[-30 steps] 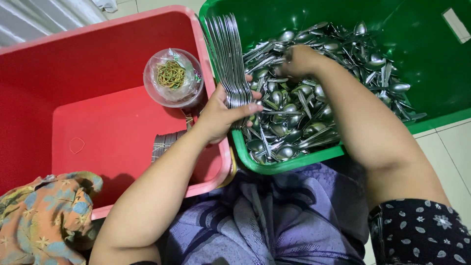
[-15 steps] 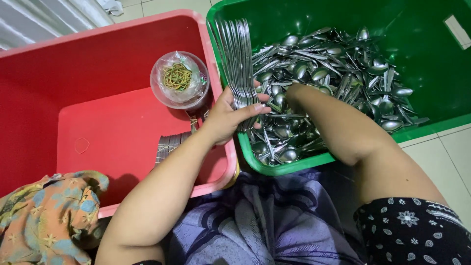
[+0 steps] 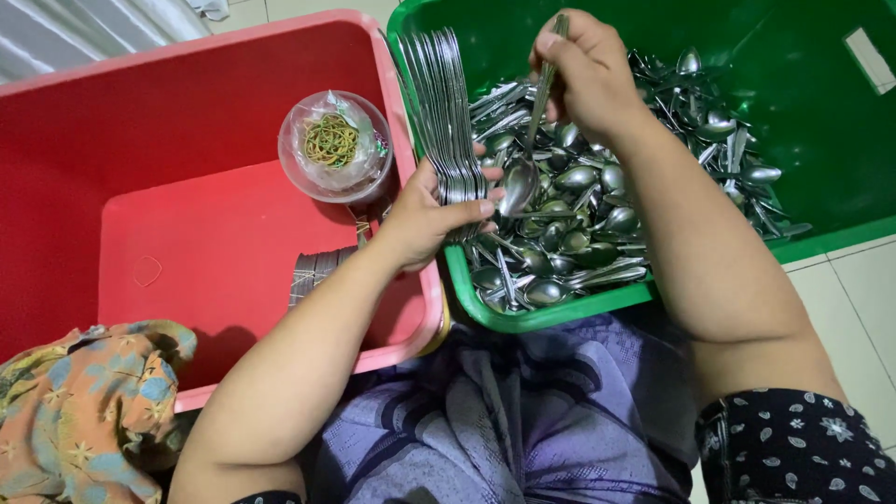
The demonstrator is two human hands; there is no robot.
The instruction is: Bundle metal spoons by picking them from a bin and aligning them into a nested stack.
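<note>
My left hand [image 3: 431,220] grips a fanned stack of metal spoons [image 3: 440,103] by their bowls, handles pointing up and away, over the seam between the two tubs. My right hand [image 3: 588,70] pinches the handle of a single spoon [image 3: 525,159], lifted above the pile with its bowl hanging down close to the stack. Below lies a heap of loose spoons [image 3: 644,177] in the green tub [image 3: 821,112].
A red tub [image 3: 187,233] at left holds a clear round container of rubber bands [image 3: 334,145] and a bundled set of spoons [image 3: 317,271]. A patterned cloth [image 3: 84,411] lies at lower left, purple fabric [image 3: 504,411] covers my lap, and tiled floor [image 3: 859,299] is at right.
My right hand came up out of the spoon pile holding one spoon by its handle and brought it toward the stack. My left hand stayed in place with the stack.
</note>
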